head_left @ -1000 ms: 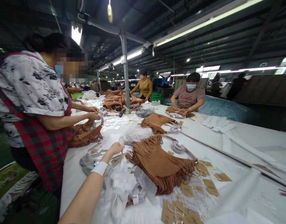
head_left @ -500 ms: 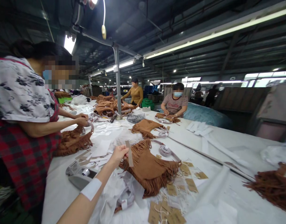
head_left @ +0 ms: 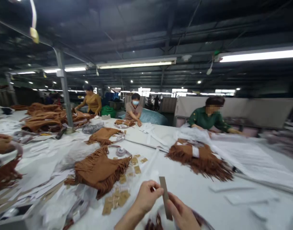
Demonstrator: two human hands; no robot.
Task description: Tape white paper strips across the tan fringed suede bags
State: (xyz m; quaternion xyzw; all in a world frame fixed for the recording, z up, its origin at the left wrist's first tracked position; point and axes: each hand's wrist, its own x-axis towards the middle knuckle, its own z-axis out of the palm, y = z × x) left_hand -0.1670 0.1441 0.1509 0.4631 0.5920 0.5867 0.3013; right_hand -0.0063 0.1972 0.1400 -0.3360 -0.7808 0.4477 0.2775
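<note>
My left hand point(head_left: 146, 196) pinches the upper part of a narrow grey-brown strip point(head_left: 165, 195) held upright at the bottom centre. My right hand point(head_left: 182, 214) closes on the strip's lower part from the right. Under both hands lies something dark brown with fringe point(head_left: 154, 223), blurred and mostly out of view. A brown fringed suede bag point(head_left: 98, 169) lies on the white table point(head_left: 199, 191) to the left of my hands, with several tan paper tags point(head_left: 117, 196) scattered beside it.
Another fringed bag point(head_left: 201, 158) lies to the right. A person in green point(head_left: 210, 116) works across the table, a person in stripes point(head_left: 134, 110) and one in yellow point(head_left: 91, 102) farther back. A metal post point(head_left: 63, 91) stands at left beside piled brown bags point(head_left: 46, 116). White packing paper point(head_left: 41, 172) covers the left.
The view has swung right, so the neighbour in the plaid apron is gone from sight. My left hand carried the strip from the left pile to the front centre, where my right hand joined it.
</note>
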